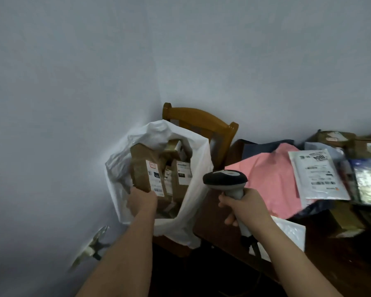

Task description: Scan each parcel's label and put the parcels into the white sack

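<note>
One box [147, 172], gripped by left hand [140, 201] in sack [193, 189]; right hand [242, 207] grasps scanner [225, 181]. Risk: full sack tips, spills.

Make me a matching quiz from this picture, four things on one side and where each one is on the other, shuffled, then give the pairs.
Things:
1. barcode scanner
2. cardboard box
3. pink mailer
4. wooden chair

Places:
A. behind the white sack, against the wall
B. lying on the table among other parcels
C. gripped in the right hand
D. in the sack's mouth, held by the left hand

Pairs: 1-C, 2-D, 3-B, 4-A
</note>
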